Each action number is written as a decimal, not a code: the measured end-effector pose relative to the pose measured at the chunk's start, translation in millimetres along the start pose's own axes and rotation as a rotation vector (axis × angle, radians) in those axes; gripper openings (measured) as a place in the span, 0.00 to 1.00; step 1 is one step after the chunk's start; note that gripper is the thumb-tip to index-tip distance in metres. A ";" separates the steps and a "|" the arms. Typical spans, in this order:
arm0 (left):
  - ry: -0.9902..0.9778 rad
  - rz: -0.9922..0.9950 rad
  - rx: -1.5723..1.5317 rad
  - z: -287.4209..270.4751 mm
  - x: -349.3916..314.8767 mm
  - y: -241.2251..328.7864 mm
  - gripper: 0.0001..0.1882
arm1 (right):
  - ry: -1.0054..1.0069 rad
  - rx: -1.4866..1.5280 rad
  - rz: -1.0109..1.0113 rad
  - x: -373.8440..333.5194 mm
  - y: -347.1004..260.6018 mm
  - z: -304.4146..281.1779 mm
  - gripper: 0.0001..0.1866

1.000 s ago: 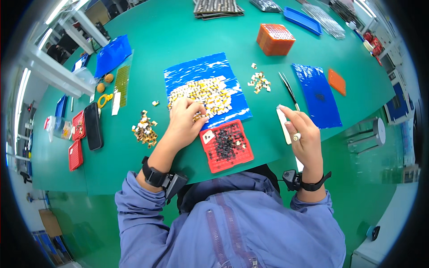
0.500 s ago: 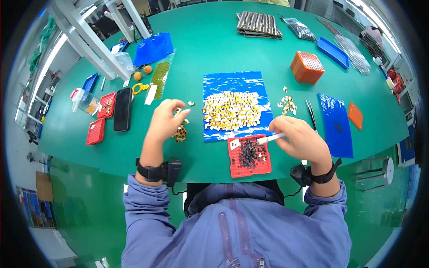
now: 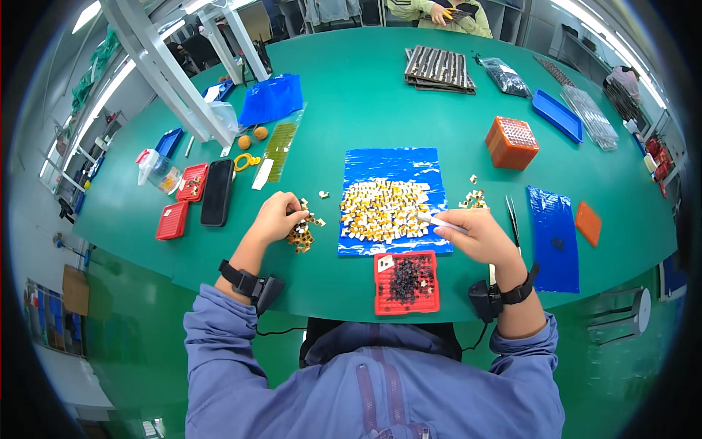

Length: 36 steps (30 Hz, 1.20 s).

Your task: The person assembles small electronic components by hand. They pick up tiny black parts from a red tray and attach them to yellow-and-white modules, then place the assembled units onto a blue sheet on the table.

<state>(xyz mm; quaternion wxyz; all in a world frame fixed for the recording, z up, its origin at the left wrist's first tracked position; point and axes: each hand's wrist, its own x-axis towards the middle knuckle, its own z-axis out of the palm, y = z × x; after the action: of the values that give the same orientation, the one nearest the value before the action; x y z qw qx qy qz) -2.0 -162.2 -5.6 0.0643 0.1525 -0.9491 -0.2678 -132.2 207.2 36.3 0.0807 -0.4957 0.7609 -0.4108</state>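
Observation:
My right hand [image 3: 472,233] grips a white pen-like tool [image 3: 441,222], its tip over the lower right of a spread of small white-and-amber pieces [image 3: 384,208]. These pieces lie on a blue plastic sheet [image 3: 391,159]. At the left, my left hand [image 3: 279,216] has its thumb and fingertips drawn together at the edge of a small heap of brown and white pieces [image 3: 300,238]. What sits between those fingertips, if anything, is hidden. Just below the sheet stands a red tray [image 3: 381,293] holding many tiny black parts [image 3: 409,278] and a few pale ones.
Tweezers [image 3: 512,219], a second blue sheet [image 3: 552,219] and an orange box [image 3: 512,143] are on the right. A black phone [image 3: 216,194], red trays [image 3: 171,221] and yellow scissors [image 3: 245,162] lie left. Across the table, another person's hands [image 3: 441,14] hold something dark.
My right hand has lifted the tool's tip from the red tray to the pieces on the blue sheet. The left hand's fingers have closed at the heap. The view has tilted up slightly.

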 end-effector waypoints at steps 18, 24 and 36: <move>0.047 0.064 -0.128 -13.4 -32.4 30.1 0.06 | -0.234 -0.026 0.022 -2.7 -12.5 2.2 0.11; 0.085 0.137 -0.141 -14.7 -34.1 34.6 0.07 | -0.239 -0.067 0.015 -4.3 -18.0 0.2 0.12; -0.020 0.062 -0.168 -11.0 -31.9 28.6 0.06 | -0.253 -0.064 -0.026 -8.3 -19.8 0.1 0.12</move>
<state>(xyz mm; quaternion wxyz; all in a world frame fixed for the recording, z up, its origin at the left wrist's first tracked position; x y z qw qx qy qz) 23.2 -134.0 17.5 0.0754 0.1143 -0.9282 -0.3460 -114.4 210.6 47.8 0.1547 -0.5556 0.7510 -0.3215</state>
